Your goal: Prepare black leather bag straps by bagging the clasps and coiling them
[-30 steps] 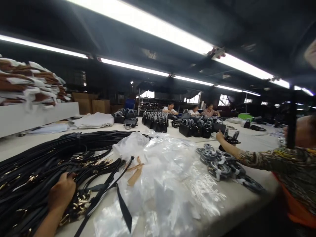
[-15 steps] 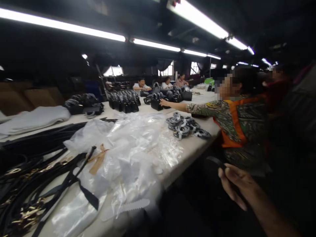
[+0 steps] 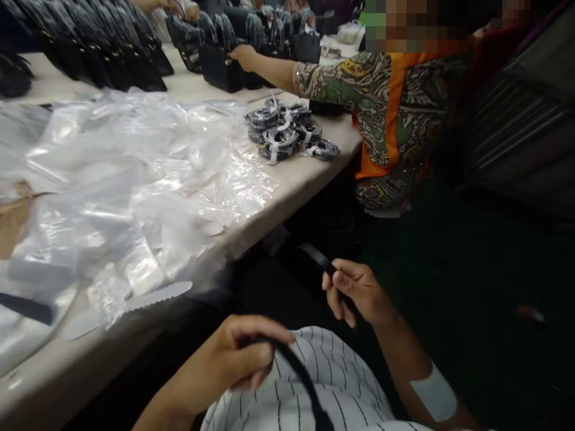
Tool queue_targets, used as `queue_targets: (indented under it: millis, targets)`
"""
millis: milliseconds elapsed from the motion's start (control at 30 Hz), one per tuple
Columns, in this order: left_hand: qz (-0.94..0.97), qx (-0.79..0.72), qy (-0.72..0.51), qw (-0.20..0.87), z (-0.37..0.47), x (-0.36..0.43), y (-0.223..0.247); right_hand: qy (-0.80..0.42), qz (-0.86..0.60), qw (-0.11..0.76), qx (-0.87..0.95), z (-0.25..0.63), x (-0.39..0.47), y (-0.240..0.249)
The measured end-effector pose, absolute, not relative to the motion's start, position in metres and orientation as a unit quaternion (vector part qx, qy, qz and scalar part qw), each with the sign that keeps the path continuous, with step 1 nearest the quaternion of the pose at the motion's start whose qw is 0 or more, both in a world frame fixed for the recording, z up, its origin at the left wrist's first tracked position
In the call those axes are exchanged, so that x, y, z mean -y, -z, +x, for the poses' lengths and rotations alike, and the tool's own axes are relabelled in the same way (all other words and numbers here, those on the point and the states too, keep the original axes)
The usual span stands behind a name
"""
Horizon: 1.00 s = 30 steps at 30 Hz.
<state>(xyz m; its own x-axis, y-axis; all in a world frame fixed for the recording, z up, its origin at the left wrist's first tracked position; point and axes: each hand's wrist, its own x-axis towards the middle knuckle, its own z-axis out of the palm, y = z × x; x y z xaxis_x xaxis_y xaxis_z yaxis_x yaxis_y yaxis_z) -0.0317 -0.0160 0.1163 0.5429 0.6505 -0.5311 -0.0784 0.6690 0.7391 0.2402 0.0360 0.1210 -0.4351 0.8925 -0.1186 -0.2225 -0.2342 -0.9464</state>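
Observation:
Low in the view, my left hand (image 3: 245, 350) grips a black strap (image 3: 302, 374) between thumb and fingers; the strap curves down over a striped white shirt (image 3: 332, 359). My right hand (image 3: 354, 287) pinches a black strap end (image 3: 317, 256), which points up and to the left. Whether both hands hold one strap cannot be made out. Clear plastic bags (image 3: 148, 155) cover the near part of the table (image 3: 296, 170). Coiled, wrapped black straps (image 3: 281, 140) lie in a pile by the table's right edge.
Black handbags with wrapped handles (image 3: 220, 63) stand at the back of the table. A person in a patterned top and orange apron (image 3: 395, 114) reaches across to one bag. A white serrated strip (image 3: 159, 297) lies at the near edge.
The view has swung down and to the right. My left hand has come into view holding a strap, and my right hand appears further left, still with its strap.

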Motion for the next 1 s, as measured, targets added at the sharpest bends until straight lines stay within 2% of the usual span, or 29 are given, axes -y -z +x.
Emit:
queue_targets:
  millis: [100,233,333,500,567,667,833,1000]
  targets:
    - [0.341,-0.349,-0.202,0.849,0.014,-0.015,-0.095,-0.722,-0.351,0.314,0.507,0.234,-0.02,-0.115]
    - [0.251,-0.269,-0.211,0.906,0.035,-0.012,-0.067,-0.742,-0.36,0.213,0.524,0.229,-0.009,-0.102]
    - [0.166,-0.319,-0.25,0.899,0.025,0.006,-0.052,-0.756,-0.384,0.149,0.508,0.234,-0.01,-0.083]
    - [0.091,-0.428,-0.356,0.826,-0.015,0.019,-0.042,-0.748,-0.418,0.02,0.515,0.284,-0.031,-0.034]
    - [0.087,-0.45,-0.363,0.811,-0.035,0.025,-0.036,-0.728,-0.465,0.023,0.503,0.315,-0.041,-0.02]
    - [0.119,-0.456,-0.31,0.825,-0.065,0.037,-0.024,-0.671,-0.53,0.025,0.519,0.357,-0.051,-0.007]
    - [0.204,-0.48,-0.201,0.829,-0.106,0.053,-0.015,-0.484,-0.632,-0.068,0.601,0.391,-0.058,0.017]
    - [0.165,-0.506,-0.227,0.816,-0.134,0.058,-0.012,-0.429,-0.653,-0.029,0.623,0.398,-0.059,0.038]
